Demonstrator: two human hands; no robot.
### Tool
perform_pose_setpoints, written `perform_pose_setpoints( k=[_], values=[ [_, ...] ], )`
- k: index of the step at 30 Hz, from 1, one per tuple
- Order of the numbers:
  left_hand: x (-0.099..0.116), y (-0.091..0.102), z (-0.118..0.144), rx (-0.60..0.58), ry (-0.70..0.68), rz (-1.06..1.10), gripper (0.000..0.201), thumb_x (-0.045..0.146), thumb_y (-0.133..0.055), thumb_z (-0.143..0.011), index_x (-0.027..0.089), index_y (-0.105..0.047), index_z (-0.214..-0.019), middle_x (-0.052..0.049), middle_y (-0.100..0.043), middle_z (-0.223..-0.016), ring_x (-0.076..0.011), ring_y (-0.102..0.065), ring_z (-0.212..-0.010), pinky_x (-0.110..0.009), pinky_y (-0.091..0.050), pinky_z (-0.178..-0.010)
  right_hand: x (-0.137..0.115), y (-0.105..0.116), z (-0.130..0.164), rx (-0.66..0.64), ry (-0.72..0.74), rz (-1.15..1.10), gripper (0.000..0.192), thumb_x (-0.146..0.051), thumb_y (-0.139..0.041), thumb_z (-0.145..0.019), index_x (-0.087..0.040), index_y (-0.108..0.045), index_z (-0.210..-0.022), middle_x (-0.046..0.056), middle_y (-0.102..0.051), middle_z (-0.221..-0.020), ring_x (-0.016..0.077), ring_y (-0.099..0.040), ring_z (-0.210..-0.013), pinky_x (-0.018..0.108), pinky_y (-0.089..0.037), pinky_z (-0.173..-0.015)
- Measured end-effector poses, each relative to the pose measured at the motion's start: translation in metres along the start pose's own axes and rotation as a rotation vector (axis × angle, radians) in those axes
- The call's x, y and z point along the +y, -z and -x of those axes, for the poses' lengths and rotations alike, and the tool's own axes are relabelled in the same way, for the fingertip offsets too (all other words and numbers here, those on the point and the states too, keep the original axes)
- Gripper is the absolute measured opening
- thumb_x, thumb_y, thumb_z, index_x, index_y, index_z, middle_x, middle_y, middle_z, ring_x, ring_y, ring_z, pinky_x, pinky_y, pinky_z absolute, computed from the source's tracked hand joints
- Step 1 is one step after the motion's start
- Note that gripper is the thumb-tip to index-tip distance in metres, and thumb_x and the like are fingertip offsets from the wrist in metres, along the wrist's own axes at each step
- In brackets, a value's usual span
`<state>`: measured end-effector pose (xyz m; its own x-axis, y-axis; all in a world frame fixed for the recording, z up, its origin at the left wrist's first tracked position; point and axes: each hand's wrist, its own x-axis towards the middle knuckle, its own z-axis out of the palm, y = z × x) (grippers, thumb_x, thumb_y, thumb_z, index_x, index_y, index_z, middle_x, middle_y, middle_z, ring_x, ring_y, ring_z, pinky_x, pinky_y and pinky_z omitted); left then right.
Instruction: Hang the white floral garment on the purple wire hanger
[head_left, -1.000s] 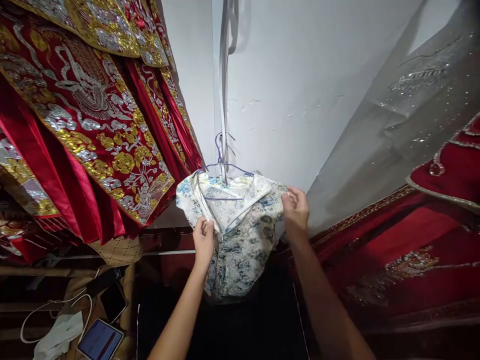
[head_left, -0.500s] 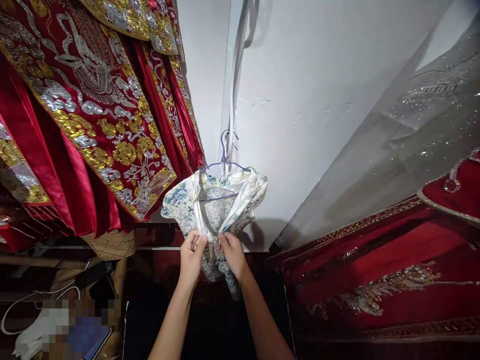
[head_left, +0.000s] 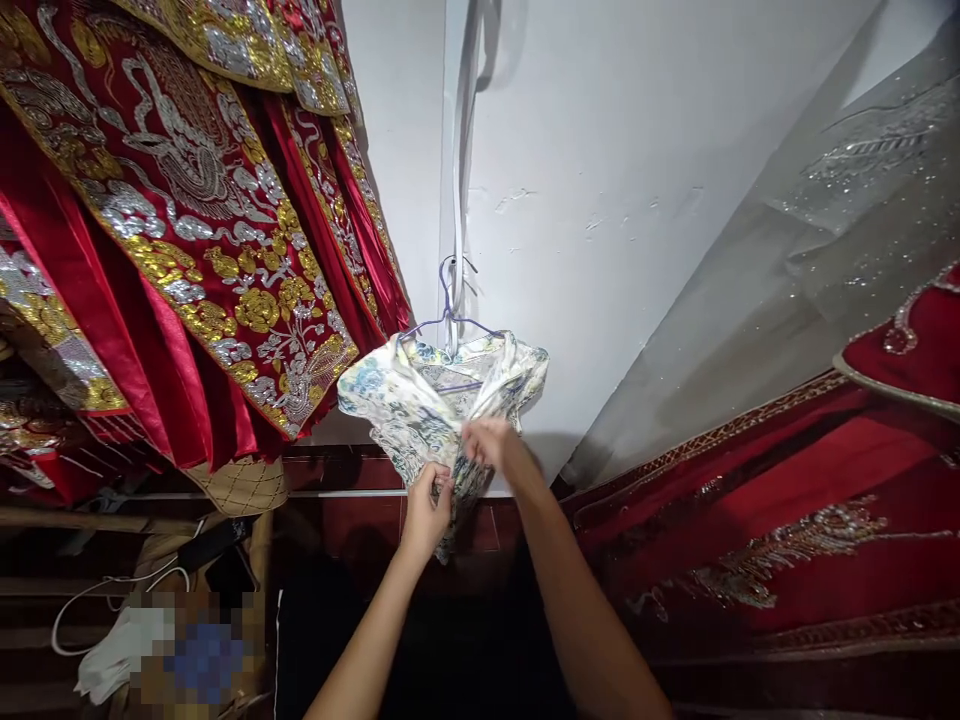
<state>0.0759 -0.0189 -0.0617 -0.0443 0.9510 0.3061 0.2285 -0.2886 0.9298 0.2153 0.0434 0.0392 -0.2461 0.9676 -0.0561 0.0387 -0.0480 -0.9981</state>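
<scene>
A floral blouse (head_left: 420,410) in white, blue and yellow hangs on a purple wire hanger (head_left: 445,290) against the white wall. Its neckline is drawn into a V, the front panels meeting near my hands. My left hand (head_left: 429,508) is closed on the blouse's front edge, low down, with thumb and fingers pinched. Higher and to the right, my right hand (head_left: 487,442) pinches the cloth where the two panels come together; its fingers are slightly blurred. The lower part of the blouse is partly hidden behind my left hand.
Red embroidered garments (head_left: 247,250) with gold and silver sequins hang at left. A red beaded garment (head_left: 750,540) and a sheer sparkling one (head_left: 862,200) are at right. A white strap (head_left: 461,150) runs down the wall. Lower left, a cable (head_left: 67,620) lies near a bamboo frame (head_left: 259,560).
My right hand has moved up and right, my left hand slightly right, so they are no longer level. The blouse's front panels have drawn together and the neck opening is smaller.
</scene>
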Motion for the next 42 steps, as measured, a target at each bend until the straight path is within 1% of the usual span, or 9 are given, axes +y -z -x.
perform_pose_setpoints(
  k=[7, 13, 19, 23, 26, 28, 35, 38, 42],
  values=[
    [-0.009, 0.013, -0.027, -0.133, -0.108, -0.235, 0.011, 0.023, -0.049, -0.091, 0.019, -0.053, -0.081, -0.003, -0.056, -0.079, -0.0182, -0.056, -0.074, -0.031, -0.046, -0.072, -0.099, 0.008, -0.038, 0.117, 0.258, -0.149, 0.015, -0.030, -0.060, -0.077, -0.017, -0.060, -0.071, -0.002, -0.057, -0.050, 0.0062, -0.041, -0.040, 0.018, -0.026, -0.037],
    [0.081, 0.042, -0.088, 0.093, -0.411, -0.120, 0.039, 0.025, -0.050, -0.096, 0.021, -0.044, -0.135, -0.009, -0.064, -0.109, -0.0179, -0.063, -0.099, -0.033, -0.048, -0.089, -0.085, -0.015, -0.018, 0.014, 0.273, -0.002, 0.019, -0.029, -0.054, -0.081, -0.017, -0.060, -0.069, -0.002, -0.057, -0.046, 0.0075, -0.042, -0.038, 0.019, -0.030, -0.040],
    [0.147, 0.056, -0.125, 0.095, -0.575, -0.358, 0.016, 0.027, -0.050, -0.097, 0.018, -0.063, -0.097, -0.006, -0.067, -0.093, -0.0178, -0.062, -0.088, -0.030, -0.047, -0.083, -0.063, -0.011, -0.028, 0.125, 0.375, 0.146, 0.022, -0.035, -0.053, -0.085, -0.018, -0.061, -0.073, -0.002, -0.057, -0.049, 0.0110, -0.046, -0.043, 0.023, -0.033, -0.045],
    [0.134, 0.087, -0.135, 0.420, -0.472, -0.106, 0.015, 0.028, -0.053, -0.095, 0.018, -0.063, -0.097, -0.005, -0.065, -0.093, -0.0156, -0.059, -0.087, -0.027, -0.046, -0.082, -0.020, -0.003, -0.039, 0.113, 0.260, 0.237, 0.023, -0.035, -0.054, -0.082, -0.019, -0.060, -0.067, -0.002, -0.054, -0.049, 0.0128, -0.048, -0.047, 0.024, -0.034, -0.049],
    [0.096, 0.116, -0.140, 0.670, -0.135, 0.428, 0.011, 0.024, -0.054, -0.092, 0.017, -0.060, -0.085, -0.001, -0.060, -0.080, -0.0120, -0.057, -0.076, -0.022, -0.046, -0.076, 0.008, -0.005, -0.031, 0.063, 0.216, 0.204, 0.024, -0.035, -0.052, -0.083, -0.019, -0.060, -0.066, -0.003, -0.052, -0.048, 0.0127, -0.046, -0.046, 0.025, -0.034, -0.049],
    [0.063, 0.119, -0.135, 0.691, 0.115, 0.661, 0.015, 0.020, -0.052, -0.089, 0.017, -0.054, -0.075, 0.000, -0.056, -0.070, -0.0113, -0.055, -0.068, -0.023, -0.047, -0.074, 0.019, -0.011, -0.019, 0.032, 0.211, 0.156, 0.024, -0.034, -0.051, -0.083, -0.019, -0.060, -0.066, -0.003, -0.053, -0.049, 0.0123, -0.045, -0.046, 0.025, -0.033, -0.049],
    [-0.007, 0.041, -0.074, 0.458, 0.281, 0.621, 0.008, 0.022, -0.064, -0.075, 0.014, -0.064, -0.075, -0.004, -0.064, -0.072, -0.0149, -0.057, -0.069, -0.028, -0.046, -0.072, 0.043, -0.010, 0.012, -0.112, 0.135, 0.097, 0.031, -0.037, -0.051, -0.089, -0.020, -0.058, -0.065, -0.002, -0.052, -0.051, 0.0131, -0.046, -0.049, 0.026, -0.036, -0.052],
    [0.005, 0.028, -0.071, 0.302, 0.254, 0.581, 0.015, 0.026, -0.073, -0.072, 0.013, -0.068, -0.078, -0.004, -0.066, -0.078, -0.0147, -0.057, -0.072, -0.026, -0.045, -0.073, 0.047, 0.005, 0.012, -0.035, 0.157, 0.290, 0.031, -0.043, -0.057, -0.087, -0.020, -0.062, -0.066, 0.002, -0.059, -0.060, 0.0172, -0.054, -0.058, 0.029, -0.042, -0.060],
    [0.050, 0.028, -0.085, 0.079, 0.005, 0.402, 0.025, 0.041, -0.063, -0.087, 0.017, -0.067, -0.090, -0.004, -0.065, -0.086, -0.0163, -0.058, -0.081, -0.027, -0.047, -0.079, 0.039, 0.009, 0.010, 0.080, 0.280, 0.253, 0.037, -0.056, -0.053, -0.091, -0.023, -0.066, -0.103, 0.007, -0.068, -0.102, 0.0241, -0.062, -0.099, 0.036, -0.047, -0.088]
  ],
)
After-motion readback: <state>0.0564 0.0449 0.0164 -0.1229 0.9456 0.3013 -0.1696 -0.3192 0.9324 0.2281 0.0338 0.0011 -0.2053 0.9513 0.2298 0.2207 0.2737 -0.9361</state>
